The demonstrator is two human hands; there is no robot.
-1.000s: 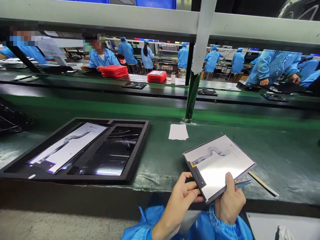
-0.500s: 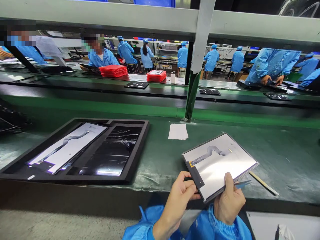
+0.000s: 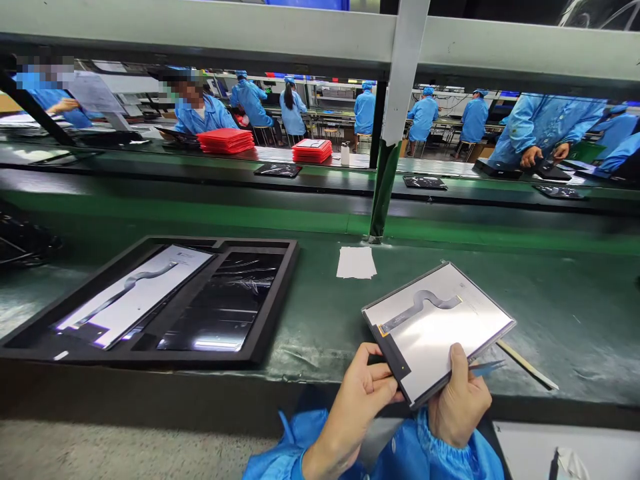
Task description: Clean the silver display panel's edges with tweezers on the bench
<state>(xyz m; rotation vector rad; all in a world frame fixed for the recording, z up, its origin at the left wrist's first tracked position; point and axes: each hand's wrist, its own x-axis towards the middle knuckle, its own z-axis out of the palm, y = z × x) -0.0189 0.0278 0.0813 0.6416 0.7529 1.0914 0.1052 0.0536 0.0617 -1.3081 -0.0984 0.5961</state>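
Note:
A tablet-sized display panel, silver back up with a grey ribbon cable on it, is held tilted above the front of the bench. My right hand is closed on its near edge, thumb on top, and a blue pointed tool sticks out from the same hand. My left hand is closed at the panel's lower left edge, its fingertips partly hidden beneath. To the left, a black foam tray carries one panel silver side up and one glossy black panel.
A small stack of white paper lies mid-bench. A thin pale strip rests right of my hands. Behind stands a post, then a conveyor with black film-wrapped panels and red stacks. Co-workers in blue work beyond.
The held panel has shifted very slightly up and left. On the conveyor, the wrapped panels have moved a little to the right. Both my hands keep their hold.

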